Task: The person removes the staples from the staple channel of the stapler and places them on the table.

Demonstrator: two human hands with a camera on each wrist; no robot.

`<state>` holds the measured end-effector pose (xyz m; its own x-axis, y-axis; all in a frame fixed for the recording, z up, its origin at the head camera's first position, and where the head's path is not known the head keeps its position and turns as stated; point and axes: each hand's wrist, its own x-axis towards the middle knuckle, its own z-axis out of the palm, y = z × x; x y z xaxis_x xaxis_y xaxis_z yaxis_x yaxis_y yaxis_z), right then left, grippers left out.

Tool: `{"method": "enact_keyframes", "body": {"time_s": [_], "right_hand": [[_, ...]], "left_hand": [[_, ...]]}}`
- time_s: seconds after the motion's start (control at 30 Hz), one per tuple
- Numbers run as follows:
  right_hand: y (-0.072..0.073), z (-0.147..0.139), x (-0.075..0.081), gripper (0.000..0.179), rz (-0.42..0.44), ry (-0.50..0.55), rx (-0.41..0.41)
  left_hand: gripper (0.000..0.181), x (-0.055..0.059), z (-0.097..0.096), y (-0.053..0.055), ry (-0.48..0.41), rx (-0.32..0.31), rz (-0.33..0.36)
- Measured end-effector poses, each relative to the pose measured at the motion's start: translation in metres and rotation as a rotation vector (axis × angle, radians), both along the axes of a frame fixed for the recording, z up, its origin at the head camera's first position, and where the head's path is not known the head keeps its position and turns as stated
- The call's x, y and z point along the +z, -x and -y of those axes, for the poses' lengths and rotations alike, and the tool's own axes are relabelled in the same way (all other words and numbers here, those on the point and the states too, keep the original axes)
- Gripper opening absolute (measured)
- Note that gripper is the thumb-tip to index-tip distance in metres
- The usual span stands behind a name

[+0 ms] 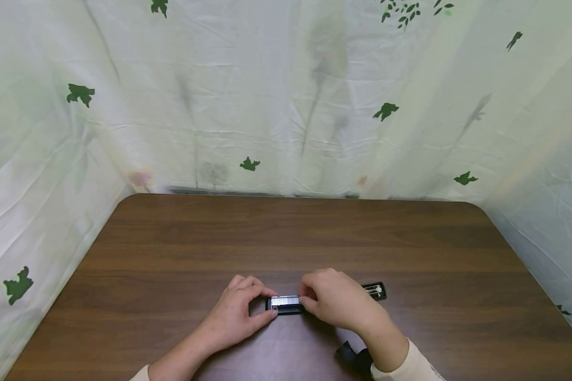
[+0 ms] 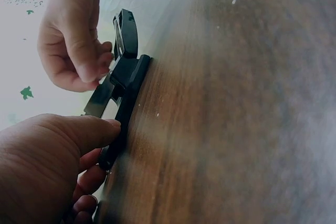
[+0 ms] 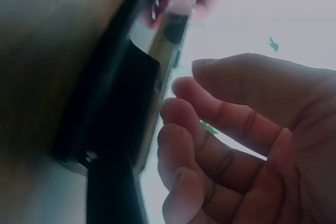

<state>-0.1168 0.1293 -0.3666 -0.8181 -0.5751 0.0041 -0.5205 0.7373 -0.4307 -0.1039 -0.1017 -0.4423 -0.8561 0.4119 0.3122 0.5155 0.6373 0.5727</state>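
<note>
An opened black stapler (image 1: 289,310) lies on the table, its silver staple channel (image 1: 285,301) exposed and its top arm (image 1: 375,290) folded back to the right. My left hand (image 1: 233,315) pinches the stapler's left end between thumb and fingers. Over the middle of the stapler is my right hand (image 1: 340,299), fingers loosely bent beside the channel. In the right wrist view, nothing shows between the right thumb and fingers (image 3: 181,145). The head view hides the stapler's hinge behind the right hand; the left wrist view shows the folded-back arm (image 2: 128,32) standing up at an angle.
The brown wooden table (image 1: 195,254) reaches back to a pale curtain (image 1: 276,106) with green leaf shapes, which also hangs along both sides. A black device (image 1: 355,357) sits at the right wrist, near the table's front.
</note>
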Motion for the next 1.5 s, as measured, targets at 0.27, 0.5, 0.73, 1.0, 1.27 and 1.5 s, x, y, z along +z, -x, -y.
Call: {"method": "enact_keyframes", "body": {"time_s": [0.27, 0.5, 0.73, 1.0, 1.27, 1.5], "right_hand": [[0.0, 0.003, -0.005, 0.023, -0.035, -0.045, -0.018], [-0.002, 0.006, -0.003, 0.025, -0.062, -0.097, -0.044], [-0.004, 0.009, -0.003, 0.027, -0.061, -0.114, -0.04], [-0.005, 0.01, -0.005, 0.024, -0.099, -0.099, -0.012], [-0.005, 0.011, -0.005, 0.022, -0.09, -0.074, 0.005], [-0.006, 0.013, -0.005, 0.021, -0.113, -0.104, -0.005]], "left_hand": [[0.029, 0.002, -0.001, 0.0, -0.002, 0.0, 0.008], [0.029, 0.001, -0.001, 0.0, 0.003, 0.001, 0.003], [0.029, 0.001, 0.0, -0.001, 0.005, -0.001, 0.002], [0.028, 0.001, 0.0, 0.0, 0.003, 0.0, -0.003], [0.028, 0.001, 0.0, 0.0, 0.002, 0.0, 0.003], [0.028, 0.001, 0.0, -0.001, 0.006, 0.001, 0.002]]}}
